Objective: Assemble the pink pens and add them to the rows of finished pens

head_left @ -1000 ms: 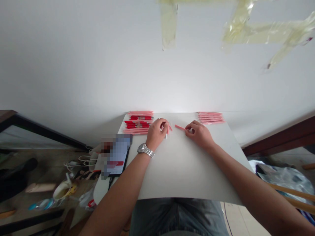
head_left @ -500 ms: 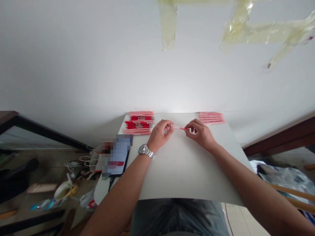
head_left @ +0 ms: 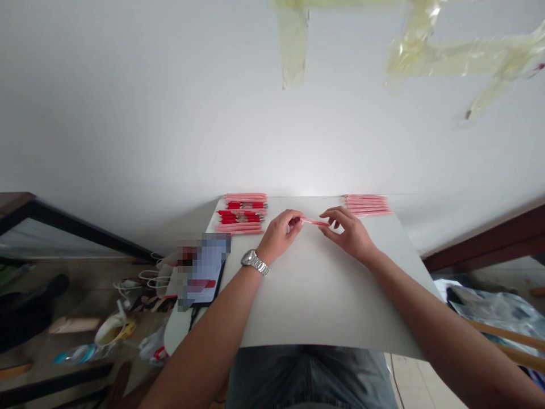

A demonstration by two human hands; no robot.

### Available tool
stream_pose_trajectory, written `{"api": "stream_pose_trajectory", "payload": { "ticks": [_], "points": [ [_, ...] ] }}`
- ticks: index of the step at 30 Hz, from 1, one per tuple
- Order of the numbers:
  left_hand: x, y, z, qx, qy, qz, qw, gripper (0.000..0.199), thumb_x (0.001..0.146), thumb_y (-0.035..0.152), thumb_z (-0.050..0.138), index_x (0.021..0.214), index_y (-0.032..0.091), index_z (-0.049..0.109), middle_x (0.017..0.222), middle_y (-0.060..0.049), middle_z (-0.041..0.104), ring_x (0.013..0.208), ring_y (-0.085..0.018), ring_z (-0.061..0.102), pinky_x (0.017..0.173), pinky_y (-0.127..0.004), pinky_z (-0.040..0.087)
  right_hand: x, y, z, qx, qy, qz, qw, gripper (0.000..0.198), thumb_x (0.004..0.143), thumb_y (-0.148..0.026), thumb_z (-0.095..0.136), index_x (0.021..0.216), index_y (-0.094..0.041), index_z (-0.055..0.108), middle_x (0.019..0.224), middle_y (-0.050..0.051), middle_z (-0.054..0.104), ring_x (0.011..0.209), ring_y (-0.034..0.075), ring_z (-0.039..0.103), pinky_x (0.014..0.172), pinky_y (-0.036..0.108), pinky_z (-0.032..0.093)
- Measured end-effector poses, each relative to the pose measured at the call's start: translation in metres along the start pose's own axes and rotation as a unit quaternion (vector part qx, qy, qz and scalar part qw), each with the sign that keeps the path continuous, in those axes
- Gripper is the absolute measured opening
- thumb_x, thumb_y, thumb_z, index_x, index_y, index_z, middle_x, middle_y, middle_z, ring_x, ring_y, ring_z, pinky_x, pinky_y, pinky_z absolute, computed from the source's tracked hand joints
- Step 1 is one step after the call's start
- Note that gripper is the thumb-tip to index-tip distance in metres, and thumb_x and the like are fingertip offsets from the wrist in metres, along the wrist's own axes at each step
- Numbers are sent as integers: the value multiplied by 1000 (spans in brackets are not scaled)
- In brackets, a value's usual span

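Observation:
A slim pink pen (head_left: 314,222) with a whitish label is held level above the white table. My left hand (head_left: 281,232), wearing a metal watch (head_left: 255,261) at the wrist, pinches the pen's left end between thumb and fingers. Around the right end, my right hand (head_left: 347,230) has its thumb and index finger apart; whether the thumb touches the pen is hard to tell. Farther left on the table lie several pink pens (head_left: 240,228) and red pens (head_left: 242,218) in a stack. A row of pink pens (head_left: 367,205) rests at the back right.
The white table (head_left: 323,307) stands against a white wall (head_left: 179,113) with yellowed tape. A phone (head_left: 206,272) with a cable lies at the table's left edge. Left of it, a cup (head_left: 111,329) and a bottle (head_left: 79,354) are on the floor. Plastic bags (head_left: 494,309) lie right.
My right thumb and index finger have parted from their pinch on the pen's right end. My left hand still grips the other end, almost in the same place.

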State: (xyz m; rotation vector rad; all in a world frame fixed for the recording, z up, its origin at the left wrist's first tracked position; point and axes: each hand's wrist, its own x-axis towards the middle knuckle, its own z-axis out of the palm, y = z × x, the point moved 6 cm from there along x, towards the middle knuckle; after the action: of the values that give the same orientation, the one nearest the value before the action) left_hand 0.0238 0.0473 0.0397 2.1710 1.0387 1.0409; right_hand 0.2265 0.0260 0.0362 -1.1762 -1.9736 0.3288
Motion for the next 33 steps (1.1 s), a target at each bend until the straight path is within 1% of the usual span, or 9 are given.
{"api": "stream_pose_trajectory", "payload": {
  "ticks": [3, 7, 9, 11, 14, 19, 23, 28, 33],
  "points": [
    [0, 2, 0, 1, -2, 12, 1000, 18, 103, 34, 51, 110, 21, 63, 100, -5, 69, 90, -17, 64, 84, -30, 51, -1, 0, 3, 10, -18, 0, 1000, 30, 97, -41, 62, 124, -27, 67, 110, 8, 70, 85, 20, 68, 76, 35, 58],
    [1, 5, 0, 9, -2, 29, 1000, 17, 104, 32, 51, 110, 22, 63, 100, -5, 67, 90, -17, 63, 84, -30, 51, 0, -3, 5, 10, -34, -2, 999, 27, 101, -41, 56, 118, -25, 70, 100, 7, 71, 77, 18, 66, 73, 34, 56],
    [1, 5, 0, 24, 1, 35, 999, 15, 103, 30, 52, 110, 22, 63, 100, -5, 67, 90, -17, 62, 87, -32, 51, 0, -3, 6, 14, -36, 3, 999, 27, 102, -42, 55, 115, -25, 70, 99, 7, 71, 78, 18, 66, 73, 34, 56],
    [1, 3, 0, 44, 16, 35, 998, 14, 101, 27, 56, 111, 23, 63, 101, -5, 67, 92, -18, 62, 92, -33, 51, 0, -1, 6, 13, -34, 8, 999, 27, 101, -44, 55, 113, -25, 71, 98, 7, 71, 79, 18, 67, 74, 34, 56],
    [1, -2, -5, 89, 59, 21, 994, 20, 96, 23, 61, 116, 23, 63, 107, -6, 67, 101, -21, 62, 97, -37, 50, 1, 3, 5, 3, -27, 18, 999, 27, 100, -45, 56, 110, -25, 71, 96, 6, 70, 76, 18, 66, 73, 33, 55],
    [2, -12, -7, 178, 95, -2, 979, 21, 95, 26, 63, 116, 23, 66, 116, -9, 63, 111, -27, 57, 103, -43, 46, 1, 11, 4, -16, -6, 44, 999, 25, 99, -43, 58, 109, -24, 71, 95, 6, 71, 74, 17, 64, 72, 33, 55],
    [4, -13, -3, 207, 94, -7, 974, 22, 93, 27, 65, 114, 22, 68, 117, -10, 62, 111, -29, 55, 103, -44, 46, 1, 15, 2, -18, 4, 57, 998, 25, 98, -43, 60, 109, -24, 72, 93, 5, 71, 74, 18, 64, 72, 33, 55],
    [7, -9, 3, 203, 62, 5, 977, 21, 94, 24, 62, 115, 24, 68, 116, -8, 66, 110, -28, 58, 101, -44, 46, 1, 17, 2, -20, 8, 63, 998, 26, 98, -45, 59, 108, -24, 72, 92, 5, 71, 74, 18, 65, 72, 34, 55],
    [9, -11, 4, 231, 78, -11, 970, 21, 93, 24, 62, 113, 22, 68, 118, -10, 66, 111, -29, 58, 100, -45, 47, 2, 18, 2, -20, 7, 64, 998, 24, 98, -42, 61, 108, -23, 72, 91, 5, 70, 73, 17, 64, 70, 32, 53]
  ]
}}
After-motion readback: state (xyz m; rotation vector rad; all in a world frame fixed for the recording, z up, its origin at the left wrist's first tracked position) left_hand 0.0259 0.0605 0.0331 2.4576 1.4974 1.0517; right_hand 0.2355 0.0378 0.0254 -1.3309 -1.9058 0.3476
